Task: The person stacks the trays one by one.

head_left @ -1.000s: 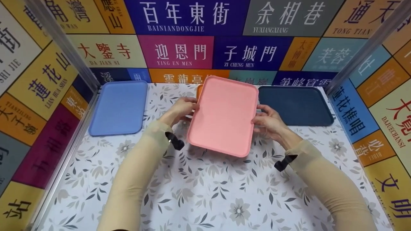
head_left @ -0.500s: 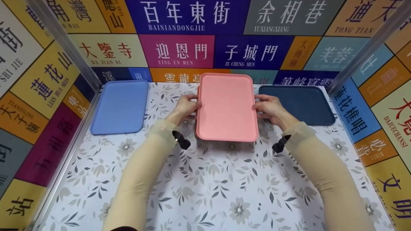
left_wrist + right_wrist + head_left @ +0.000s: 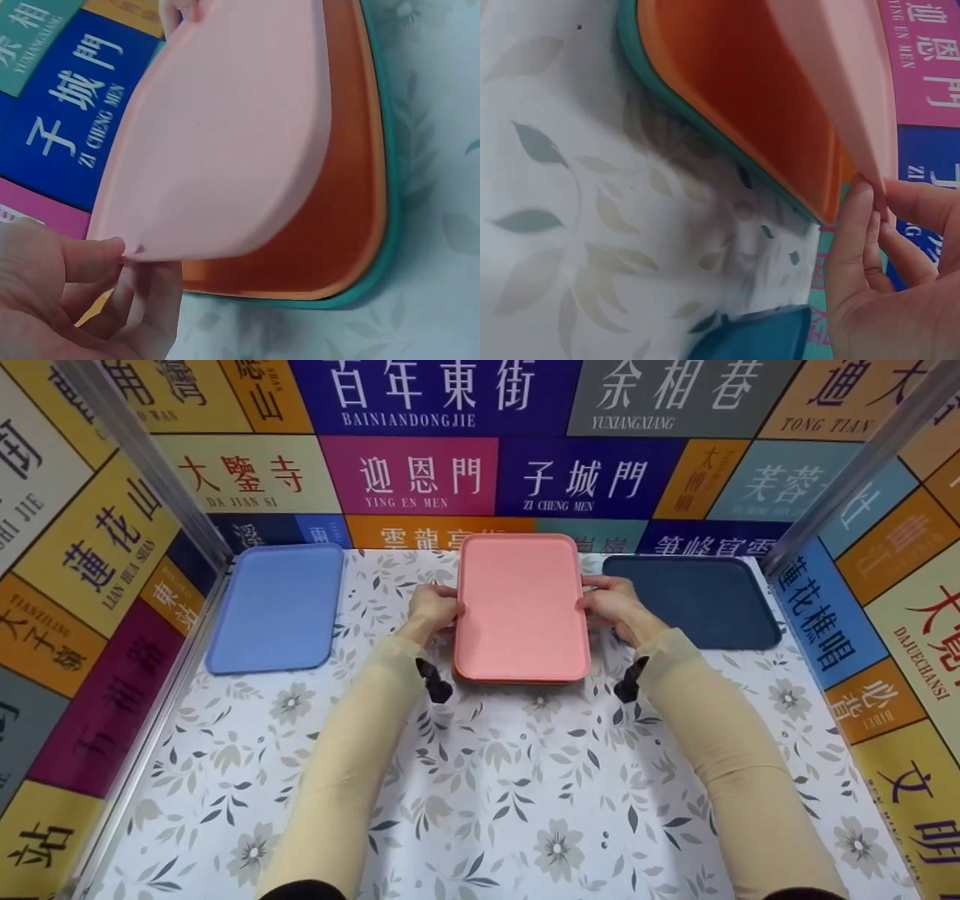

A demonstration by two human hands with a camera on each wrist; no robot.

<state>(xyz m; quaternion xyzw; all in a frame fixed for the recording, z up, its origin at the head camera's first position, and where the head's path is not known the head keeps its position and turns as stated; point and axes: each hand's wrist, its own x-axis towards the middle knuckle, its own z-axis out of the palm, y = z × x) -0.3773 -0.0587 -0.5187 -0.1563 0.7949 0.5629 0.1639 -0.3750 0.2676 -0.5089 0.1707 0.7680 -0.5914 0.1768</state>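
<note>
A pink rectangular tray (image 3: 521, 607) is held by its two long sides at the back middle of the table. My left hand (image 3: 435, 607) pinches its left edge, and my right hand (image 3: 615, 604) pinches the right one. Beneath it lies an orange tray (image 3: 352, 180), which sits on a teal tray (image 3: 393, 202). Both wrist views show a gap between the pink tray and the orange one, with the pink tray tilted over it. From the head view, the pink tray hides most of that stack.
A light blue tray (image 3: 277, 607) lies at the back left. To the right of the stack is a dark navy tray (image 3: 709, 604), partly behind my right hand. Printed panels (image 3: 424, 476) wall the back and sides of the flower-patterned table (image 3: 487, 795).
The pink tray has moved back and turned straight, so it now lines up over the orange and teal trays. Both hands have travelled with it, keeping their grip.
</note>
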